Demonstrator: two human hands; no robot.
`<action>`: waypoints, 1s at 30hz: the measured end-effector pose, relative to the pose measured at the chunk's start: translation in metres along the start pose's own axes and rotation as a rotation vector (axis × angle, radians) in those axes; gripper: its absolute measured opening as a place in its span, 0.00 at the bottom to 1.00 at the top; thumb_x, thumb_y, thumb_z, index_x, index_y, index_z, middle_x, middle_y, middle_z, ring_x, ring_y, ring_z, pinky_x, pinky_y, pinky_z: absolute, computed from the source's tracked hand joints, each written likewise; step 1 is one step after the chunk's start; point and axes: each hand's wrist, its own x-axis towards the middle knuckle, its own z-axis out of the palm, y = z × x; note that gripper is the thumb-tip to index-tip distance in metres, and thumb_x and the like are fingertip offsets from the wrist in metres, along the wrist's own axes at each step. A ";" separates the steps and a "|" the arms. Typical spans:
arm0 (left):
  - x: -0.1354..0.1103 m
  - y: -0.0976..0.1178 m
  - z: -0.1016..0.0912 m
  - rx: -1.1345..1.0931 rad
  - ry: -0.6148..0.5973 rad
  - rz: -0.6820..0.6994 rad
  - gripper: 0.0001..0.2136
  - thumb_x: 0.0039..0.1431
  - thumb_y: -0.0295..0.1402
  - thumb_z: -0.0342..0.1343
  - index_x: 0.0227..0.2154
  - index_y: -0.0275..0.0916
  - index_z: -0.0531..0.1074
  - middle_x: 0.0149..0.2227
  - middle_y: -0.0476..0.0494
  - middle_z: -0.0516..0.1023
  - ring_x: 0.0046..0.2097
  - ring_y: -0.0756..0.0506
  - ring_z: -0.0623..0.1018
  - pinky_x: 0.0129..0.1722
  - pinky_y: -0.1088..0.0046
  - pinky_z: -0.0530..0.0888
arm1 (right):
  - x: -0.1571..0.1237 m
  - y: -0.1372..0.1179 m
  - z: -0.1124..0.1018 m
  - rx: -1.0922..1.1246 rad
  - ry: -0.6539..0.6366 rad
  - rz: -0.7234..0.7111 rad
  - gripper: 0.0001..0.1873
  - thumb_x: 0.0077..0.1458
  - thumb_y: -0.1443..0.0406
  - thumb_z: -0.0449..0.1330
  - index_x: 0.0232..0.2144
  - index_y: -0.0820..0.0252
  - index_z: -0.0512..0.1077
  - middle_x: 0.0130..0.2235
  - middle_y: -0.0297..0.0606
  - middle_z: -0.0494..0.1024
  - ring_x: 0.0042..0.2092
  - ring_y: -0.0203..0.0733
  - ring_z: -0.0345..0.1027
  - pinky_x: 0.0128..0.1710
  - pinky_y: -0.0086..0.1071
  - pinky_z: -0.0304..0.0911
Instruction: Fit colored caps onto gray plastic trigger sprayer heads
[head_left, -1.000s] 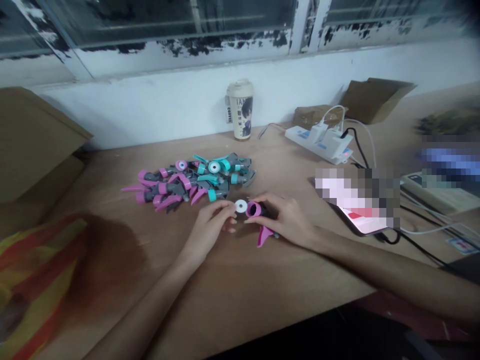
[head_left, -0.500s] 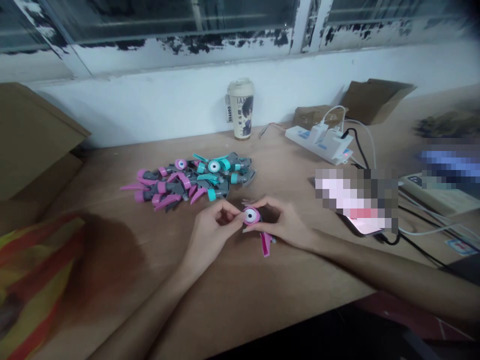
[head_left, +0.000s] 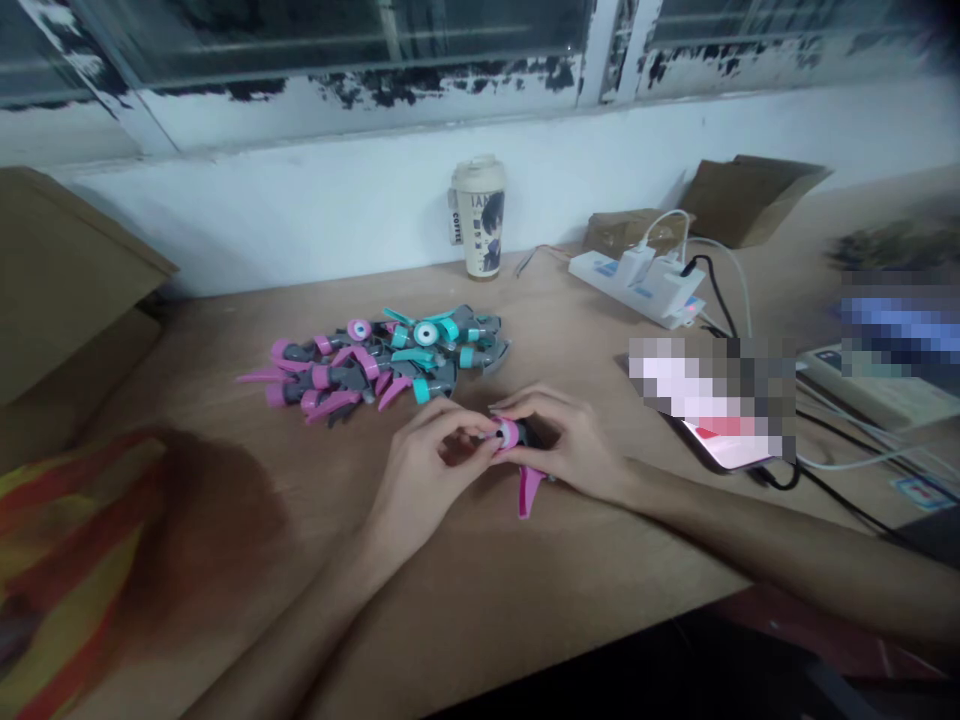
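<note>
Between my two hands is a trigger spray head [head_left: 510,433], with a pink collar, a grey body and a pink trigger hanging down below. My right hand [head_left: 566,440] grips its body from the right, fingers on top and thumb underneath. My left hand [head_left: 431,455] is closed at the collar's open end, its thumb and fingertips pinching there. A white ring with a dark centre shows partly inside the collar; the left fingertips cover part of it. Behind my hands lies a pile of similar spray heads [head_left: 360,372], pink and grey on the left, turquoise and grey on the right.
A lidded coffee cup [head_left: 484,220] stands against the wall. To the right are a power strip [head_left: 637,290] with plugs and cables, and a lit phone [head_left: 705,415]. Cardboard [head_left: 71,280] and a red-yellow bag [head_left: 71,560] occupy the left side.
The spray head has turned so its collar opening faces more to the left, and its trigger has swung slightly left. My left fingertips have moved further over the collar's opening.
</note>
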 end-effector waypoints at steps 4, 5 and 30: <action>-0.001 0.001 0.000 0.035 0.013 0.005 0.03 0.54 0.32 0.58 0.31 0.42 0.75 0.33 0.50 0.72 0.32 0.52 0.72 0.31 0.77 0.70 | 0.000 0.001 0.000 -0.029 0.003 -0.031 0.17 0.42 0.61 0.68 0.36 0.59 0.72 0.39 0.41 0.77 0.42 0.41 0.70 0.42 0.37 0.67; -0.001 0.001 0.001 0.042 0.020 -0.002 0.03 0.54 0.32 0.58 0.31 0.42 0.75 0.33 0.50 0.73 0.32 0.52 0.73 0.32 0.77 0.70 | 0.000 0.001 0.000 -0.035 0.002 -0.035 0.17 0.42 0.60 0.68 0.36 0.59 0.72 0.39 0.41 0.77 0.42 0.42 0.70 0.42 0.38 0.67; -0.003 0.003 0.006 0.073 0.026 -0.078 0.00 0.52 0.30 0.59 0.28 0.40 0.73 0.30 0.51 0.72 0.31 0.51 0.73 0.30 0.76 0.70 | -0.001 0.005 0.001 -0.128 -0.043 -0.092 0.16 0.47 0.58 0.65 0.39 0.56 0.72 0.40 0.37 0.78 0.43 0.43 0.69 0.44 0.40 0.61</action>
